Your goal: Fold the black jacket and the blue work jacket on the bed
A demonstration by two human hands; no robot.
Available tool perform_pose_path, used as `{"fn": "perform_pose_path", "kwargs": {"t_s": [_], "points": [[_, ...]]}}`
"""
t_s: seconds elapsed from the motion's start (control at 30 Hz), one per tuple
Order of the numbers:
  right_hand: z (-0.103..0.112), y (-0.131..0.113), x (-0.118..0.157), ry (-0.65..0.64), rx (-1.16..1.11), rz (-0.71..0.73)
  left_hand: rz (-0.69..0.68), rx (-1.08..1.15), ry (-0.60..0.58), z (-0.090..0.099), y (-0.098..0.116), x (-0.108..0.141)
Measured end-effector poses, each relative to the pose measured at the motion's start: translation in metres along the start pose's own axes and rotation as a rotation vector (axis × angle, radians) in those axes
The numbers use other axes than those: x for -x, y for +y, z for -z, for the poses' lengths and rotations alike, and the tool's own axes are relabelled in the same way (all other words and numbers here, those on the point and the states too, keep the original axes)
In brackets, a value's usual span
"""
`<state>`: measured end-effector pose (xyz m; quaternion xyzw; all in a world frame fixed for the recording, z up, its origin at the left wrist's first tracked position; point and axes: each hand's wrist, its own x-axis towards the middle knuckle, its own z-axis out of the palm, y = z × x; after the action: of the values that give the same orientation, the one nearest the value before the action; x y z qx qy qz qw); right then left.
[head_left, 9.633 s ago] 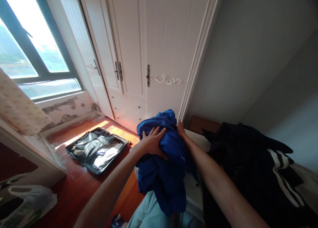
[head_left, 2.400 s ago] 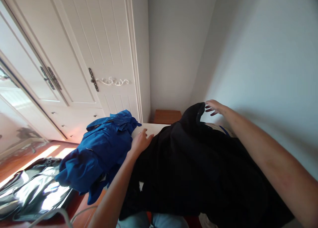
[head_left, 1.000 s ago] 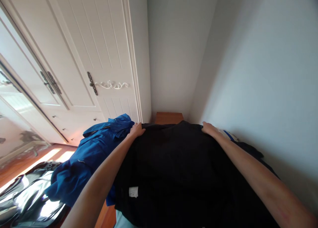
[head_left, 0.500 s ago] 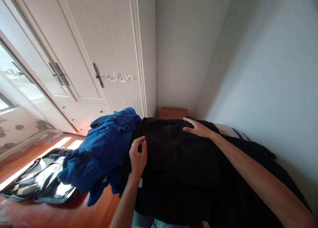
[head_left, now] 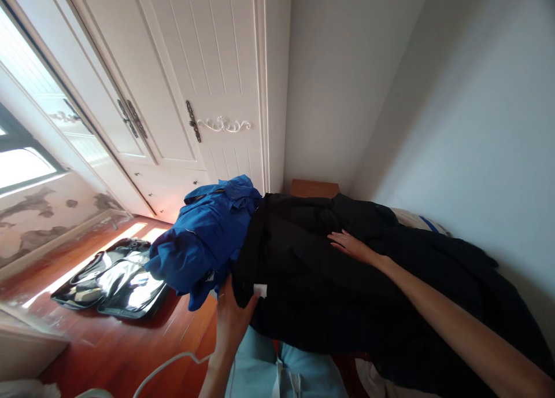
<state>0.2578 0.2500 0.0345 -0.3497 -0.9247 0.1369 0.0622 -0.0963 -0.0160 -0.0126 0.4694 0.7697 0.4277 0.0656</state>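
A black garment [head_left: 299, 259] lies spread out across the middle, its kind not plain, with a small white label [head_left: 260, 290] near its left end. My left hand [head_left: 234, 317] grips the near left edge, the thumb on top by the label and the fingers partly hidden. Flat on the cloth, fingers stretched out, rests my right hand [head_left: 353, 247]. To the left, touching the black garment, is a crumpled blue garment [head_left: 208, 230].
An open suitcase [head_left: 113, 282] lies on the wooden floor [head_left: 173, 334]. White wardrobe doors [head_left: 165, 68] stand behind. A white cable [head_left: 165, 364] runs past my left arm. Dark clothing [head_left: 451, 259] and a beige item with a blue stripe [head_left: 420, 220] lie at right.
My left hand has come down toward me and taken the garment's near edge by the label. My right hand has moved nearer, off the far edge, onto the cloth. The view has shifted left.
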Motion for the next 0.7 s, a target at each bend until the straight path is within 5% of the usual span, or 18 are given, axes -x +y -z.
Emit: {"fn": "perform_pose_path", "kwargs": {"t_s": [0.17, 0.33, 0.53, 0.7], "points": [[0.024, -0.016, -0.002, -0.075, -0.029, -0.090, 0.130, 0.049, -0.199, 0.002, -0.018, -0.003], [0.052, -0.058, -0.007, 0.003, 0.028, -0.119, 0.158, 0.246, -0.245, 0.015, -0.023, -0.002], [0.068, -0.113, -0.028, 0.050, -0.092, -0.011, 0.149, 0.285, -0.086, 0.036, -0.011, 0.003], [0.075, -0.144, -0.043, -0.001, -0.197, 0.106, 0.045, 0.359, 0.088, 0.074, 0.015, -0.001]]}}
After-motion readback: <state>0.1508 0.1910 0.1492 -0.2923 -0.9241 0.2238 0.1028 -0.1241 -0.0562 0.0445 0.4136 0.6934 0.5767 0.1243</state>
